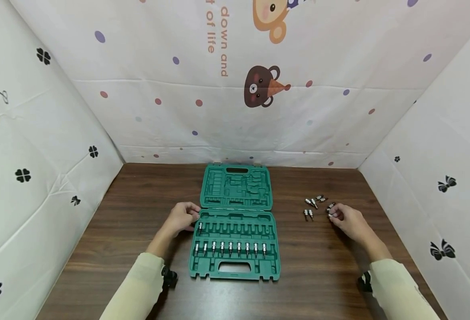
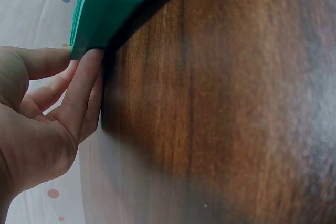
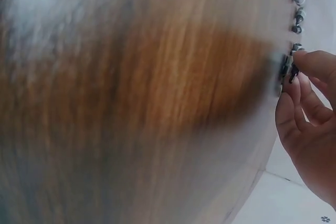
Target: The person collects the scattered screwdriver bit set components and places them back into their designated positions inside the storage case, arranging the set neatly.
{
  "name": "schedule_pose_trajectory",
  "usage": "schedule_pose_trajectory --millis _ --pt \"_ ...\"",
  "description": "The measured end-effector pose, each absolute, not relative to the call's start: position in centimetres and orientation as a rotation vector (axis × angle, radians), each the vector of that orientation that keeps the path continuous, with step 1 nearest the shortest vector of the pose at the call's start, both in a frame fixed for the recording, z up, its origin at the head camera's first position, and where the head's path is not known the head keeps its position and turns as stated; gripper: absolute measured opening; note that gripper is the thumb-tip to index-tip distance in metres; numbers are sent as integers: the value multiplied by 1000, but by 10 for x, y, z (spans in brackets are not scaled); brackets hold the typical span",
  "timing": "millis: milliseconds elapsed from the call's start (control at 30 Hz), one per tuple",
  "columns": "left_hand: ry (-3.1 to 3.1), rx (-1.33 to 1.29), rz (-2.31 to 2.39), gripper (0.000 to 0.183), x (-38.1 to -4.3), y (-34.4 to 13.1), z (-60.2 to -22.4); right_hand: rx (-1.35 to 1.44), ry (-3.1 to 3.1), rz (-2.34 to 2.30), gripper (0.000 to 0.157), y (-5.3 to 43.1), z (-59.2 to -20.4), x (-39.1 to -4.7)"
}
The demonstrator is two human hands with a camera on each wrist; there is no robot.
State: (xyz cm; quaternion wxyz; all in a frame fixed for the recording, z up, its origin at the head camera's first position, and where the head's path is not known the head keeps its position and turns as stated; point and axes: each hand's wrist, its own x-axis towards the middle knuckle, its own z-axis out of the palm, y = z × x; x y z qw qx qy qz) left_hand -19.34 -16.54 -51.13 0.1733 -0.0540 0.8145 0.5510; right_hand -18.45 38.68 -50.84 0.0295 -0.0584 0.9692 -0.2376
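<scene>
An open green tool case (image 1: 259,269) lies on the table, its lid folded back. One row of its lower half holds several bit sockets (image 1: 230,249), and a single one stands at the left of the row above. My left hand (image 1: 182,218) grips the case's left edge near the hinge; in the left wrist view the thumb is on one side of the edge and fingers underneath. To the right of the case, my right hand (image 1: 348,221) pinches a small bit socket (image 3: 293,72) between thumb and fingers, partly hidden by them.
Several loose bit sockets (image 1: 311,202) lie between the case and my right hand, with another right at its fingertips. The brown wooden table (image 1: 146,191) is bounded by a printed cloth (image 1: 170,120) at the back and white cloths on both sides.
</scene>
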Motion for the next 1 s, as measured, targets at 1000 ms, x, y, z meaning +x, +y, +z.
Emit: schedule_pose_trajectory --millis 1000 --pt "2314 -152 1564 20 -192 -165 -510 -382 2947 -892 9 319 -489 -186"
